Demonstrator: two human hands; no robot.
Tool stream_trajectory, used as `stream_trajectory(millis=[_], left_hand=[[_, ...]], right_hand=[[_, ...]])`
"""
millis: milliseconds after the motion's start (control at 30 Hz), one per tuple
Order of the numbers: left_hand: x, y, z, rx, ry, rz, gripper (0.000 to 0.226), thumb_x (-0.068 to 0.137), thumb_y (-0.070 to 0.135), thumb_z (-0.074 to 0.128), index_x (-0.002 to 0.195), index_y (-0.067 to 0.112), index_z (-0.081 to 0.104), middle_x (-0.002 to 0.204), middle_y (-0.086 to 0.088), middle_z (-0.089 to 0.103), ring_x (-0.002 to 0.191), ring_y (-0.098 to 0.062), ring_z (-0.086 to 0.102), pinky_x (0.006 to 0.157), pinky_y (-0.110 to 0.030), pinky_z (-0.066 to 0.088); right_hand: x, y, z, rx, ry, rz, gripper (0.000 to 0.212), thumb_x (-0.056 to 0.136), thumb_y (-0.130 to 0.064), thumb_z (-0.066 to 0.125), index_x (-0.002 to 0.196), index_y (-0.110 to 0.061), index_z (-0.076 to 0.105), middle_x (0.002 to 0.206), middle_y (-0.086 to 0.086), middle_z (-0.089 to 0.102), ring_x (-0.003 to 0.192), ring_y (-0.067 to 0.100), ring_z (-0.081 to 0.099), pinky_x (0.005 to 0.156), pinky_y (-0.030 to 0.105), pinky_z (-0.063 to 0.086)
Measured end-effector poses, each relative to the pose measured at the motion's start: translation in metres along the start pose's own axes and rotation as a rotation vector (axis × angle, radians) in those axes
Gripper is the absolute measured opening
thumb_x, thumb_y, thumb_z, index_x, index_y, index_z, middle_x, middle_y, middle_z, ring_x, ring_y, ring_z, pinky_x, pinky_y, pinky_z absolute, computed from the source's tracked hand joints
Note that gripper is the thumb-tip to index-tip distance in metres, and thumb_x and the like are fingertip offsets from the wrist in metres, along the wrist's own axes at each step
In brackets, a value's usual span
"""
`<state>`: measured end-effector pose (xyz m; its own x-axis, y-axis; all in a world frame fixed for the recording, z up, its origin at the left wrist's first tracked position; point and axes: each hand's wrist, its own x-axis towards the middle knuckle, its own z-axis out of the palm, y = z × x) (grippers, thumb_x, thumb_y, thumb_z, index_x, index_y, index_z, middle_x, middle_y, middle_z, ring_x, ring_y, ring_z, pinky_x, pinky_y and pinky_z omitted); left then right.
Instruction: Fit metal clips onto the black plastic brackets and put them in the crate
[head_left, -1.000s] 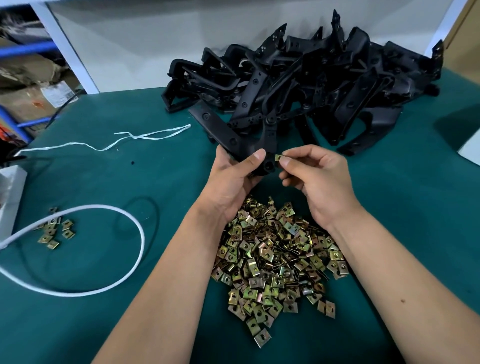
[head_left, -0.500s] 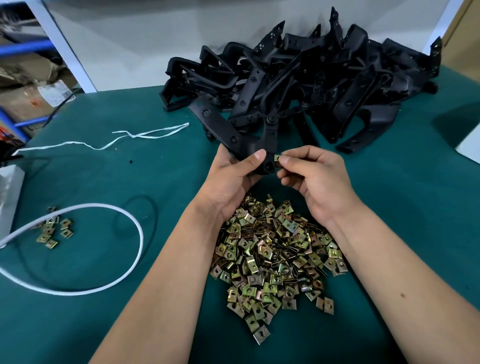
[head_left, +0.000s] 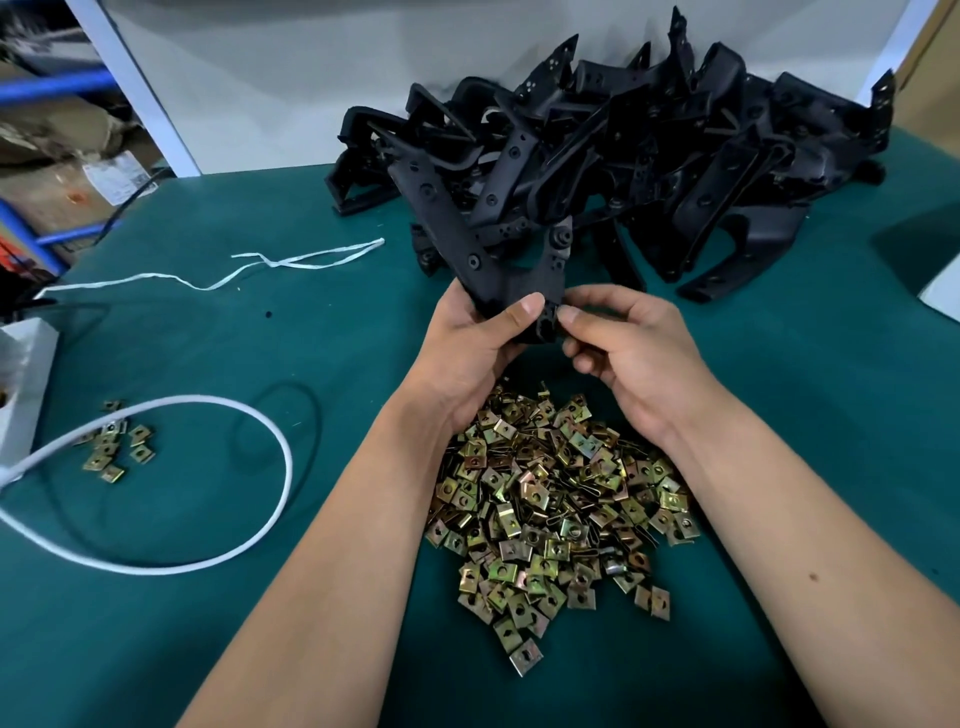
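A workshop assembly bench: green mat (head_left: 779, 415), heaped black brackets (head_left: 649, 156), loose metal clips (head_left: 556, 504), storage shelving (head_left: 62, 83).

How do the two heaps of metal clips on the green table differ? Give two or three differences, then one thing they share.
The big heap of clips lies between the person's forearms; the small heap of clips lies far left, beside the white cord. The big heap holds far more clips, stacked on one another; the small heap holds only a few, mostly flat. Both are the same brassy square clips, loose on the green table.
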<state>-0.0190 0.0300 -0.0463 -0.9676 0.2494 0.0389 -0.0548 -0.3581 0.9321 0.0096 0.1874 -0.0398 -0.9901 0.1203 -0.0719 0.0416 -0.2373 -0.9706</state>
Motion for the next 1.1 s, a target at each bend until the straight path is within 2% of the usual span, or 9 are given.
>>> stream_trajectory(millis=[233, 400, 500, 633, 700, 800, 900, 1000, 1100], left_hand=[[-0.002, 0.005, -0.005, -0.072, -0.041, -0.040, 0.045, 0.092, 0.006, 0.066, 0.133, -0.007, 0.053, 0.127, -0.023, 0.066, 0.112, -0.034, 0.066, 0.101, -0.048, 0.055], [-0.003, 0.007, -0.007, -0.052, -0.057, -0.056, 0.046, 0.086, 0.010, 0.070, 0.129, 0.003, 0.057, 0.118, -0.013, 0.071, 0.104, -0.025, 0.070, 0.087, -0.034, 0.059], [-0.002, 0.004, -0.008, -0.006, -0.030, -0.034, 0.040, 0.092, 0.006, 0.068, 0.130, 0.004, 0.055, 0.117, -0.009, 0.073, 0.103, -0.022, 0.071, 0.083, -0.030, 0.058], [0.001, -0.001, -0.003, 0.095, 0.074, 0.083, 0.036, 0.095, 0.000, 0.067, 0.129, 0.001, 0.055, 0.122, -0.015, 0.072, 0.115, -0.031, 0.069, 0.099, -0.047, 0.056], [0.000, -0.001, -0.005, 0.094, 0.096, 0.115, 0.037, 0.094, -0.002, 0.067, 0.129, -0.001, 0.055, 0.125, -0.020, 0.070, 0.117, -0.034, 0.067, 0.103, -0.048, 0.054], [0.002, 0.006, -0.016, 0.036, 0.196, 0.122, 0.034, 0.090, -0.008, 0.068, 0.122, -0.002, 0.057, 0.116, -0.018, 0.072, 0.105, -0.030, 0.071, 0.092, -0.041, 0.058], [0.003, 0.015, -0.025, -0.060, 0.280, 0.131, 0.031, 0.088, -0.013, 0.067, 0.112, 0.004, 0.058, 0.104, -0.014, 0.072, 0.095, -0.026, 0.071, 0.084, -0.035, 0.059], [0.001, 0.020, -0.027, -0.128, 0.309, 0.093, 0.035, 0.087, -0.010, 0.068, 0.111, 0.013, 0.056, 0.091, -0.004, 0.069, 0.079, -0.019, 0.069, 0.066, -0.028, 0.055], [0.001, 0.020, -0.025, -0.185, 0.305, 0.047, 0.037, 0.088, -0.003, 0.070, 0.113, 0.018, 0.053, 0.087, -0.002, 0.064, 0.075, -0.017, 0.065, 0.065, -0.028, 0.052]], right_hand=[[0.002, -0.004, -0.007, -0.004, -0.126, 0.059, 0.007, 0.093, -0.010, 0.072, 0.088, -0.006, 0.074, 0.069, 0.004, 0.062, 0.055, 0.008, 0.049, 0.043, 0.015, 0.033], [0.001, -0.006, -0.002, -0.031, -0.179, 0.015, 0.016, 0.092, -0.011, 0.073, 0.076, -0.011, 0.070, 0.065, 0.003, 0.055, 0.049, 0.007, 0.040, 0.042, 0.016, 0.027], [0.002, -0.002, 0.001, -0.040, -0.148, -0.017, 0.019, 0.094, -0.011, 0.073, 0.075, -0.013, 0.071, 0.063, 0.002, 0.053, 0.048, 0.008, 0.037, 0.043, 0.017, 0.026], [0.006, 0.003, 0.009, -0.134, -0.046, -0.061, 0.014, 0.095, -0.015, 0.073, 0.082, -0.011, 0.074, 0.060, -0.001, 0.056, 0.048, 0.008, 0.042, 0.042, 0.017, 0.031], [0.007, 0.003, 0.008, -0.188, -0.067, -0.069, 0.012, 0.097, -0.019, 0.071, 0.086, -0.015, 0.076, 0.062, 0.000, 0.059, 0.049, 0.010, 0.047, 0.042, 0.017, 0.033], [0.005, 0.004, 0.007, -0.465, -0.132, -0.151, 0.010, 0.099, -0.026, 0.069, 0.098, -0.023, 0.078, 0.074, -0.005, 0.071, 0.059, 0.008, 0.058, 0.051, 0.020, 0.043], [0.001, 0.004, 0.013, -0.962, -0.263, -0.357, 0.018, 0.094, -0.035, 0.073, 0.110, -0.029, 0.078, 0.100, -0.013, 0.072, 0.091, 0.003, 0.065, 0.082, 0.023, 0.050], [-0.004, 0.002, 0.023, -1.234, -0.374, -0.416, 0.021, 0.089, -0.047, 0.074, 0.105, -0.032, 0.076, 0.096, -0.012, 0.058, 0.087, 0.009, 0.055, 0.078, 0.034, 0.045], [-0.005, 0.001, 0.024, -1.220, -0.416, -0.396, 0.014, 0.087, -0.045, 0.078, 0.089, -0.032, 0.070, 0.092, -0.014, 0.058, 0.080, 0.002, 0.050, 0.074, 0.031, 0.041]])
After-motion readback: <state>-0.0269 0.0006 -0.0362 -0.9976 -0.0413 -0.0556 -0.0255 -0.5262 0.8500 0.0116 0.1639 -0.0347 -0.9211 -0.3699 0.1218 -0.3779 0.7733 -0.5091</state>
